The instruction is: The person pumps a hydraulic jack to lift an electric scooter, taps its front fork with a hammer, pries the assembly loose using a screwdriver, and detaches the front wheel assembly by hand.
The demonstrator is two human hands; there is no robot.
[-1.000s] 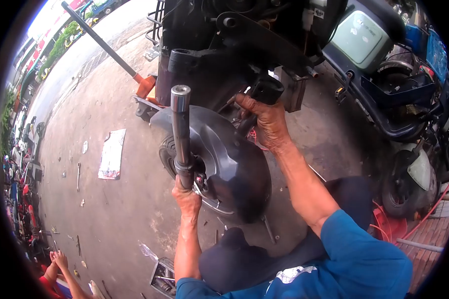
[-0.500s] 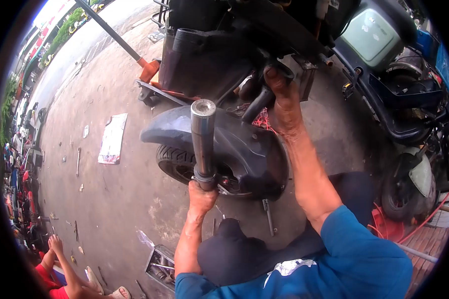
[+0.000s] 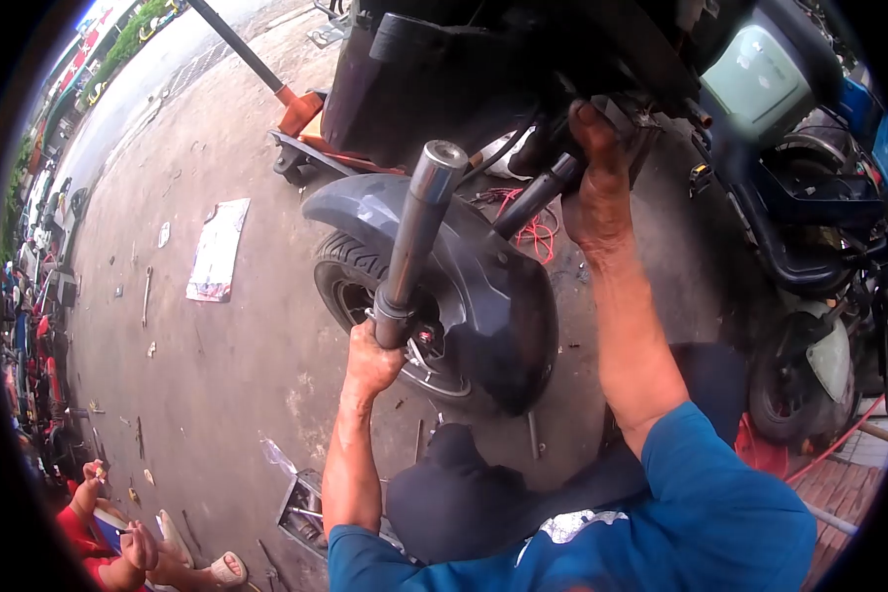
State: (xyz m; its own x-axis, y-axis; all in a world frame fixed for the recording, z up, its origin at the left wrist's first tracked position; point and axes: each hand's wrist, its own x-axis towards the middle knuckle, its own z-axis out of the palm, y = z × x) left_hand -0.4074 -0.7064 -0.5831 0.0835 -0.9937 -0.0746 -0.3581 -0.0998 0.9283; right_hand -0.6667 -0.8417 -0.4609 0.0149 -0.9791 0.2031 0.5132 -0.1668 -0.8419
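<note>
A front wheel (image 3: 343,281) with a dark grey fender (image 3: 498,306) stands between two fork legs. My left hand (image 3: 373,360) is closed round the lower end of the near fork leg (image 3: 419,227), whose bare metal top leans to the right. My right hand (image 3: 600,187), thumb up, is wrapped round the upper part of the far fork leg (image 3: 535,200). Its fingers are mostly hidden behind the leg. Above it hangs the dark scooter body (image 3: 424,94).
An orange floor jack (image 3: 301,113) stands by the scooter body. A toolbox (image 3: 301,513) sits near my left knee, with a spanner (image 3: 147,296) and a flattened sheet (image 3: 217,252) further left. Another person's hands (image 3: 133,548) show at lower left. A second scooter (image 3: 789,227) stands right.
The near fork leg has tilted to the right at its top, and the wheel has turned with it. My left hand has shifted left and up; my right hand has shifted right.
</note>
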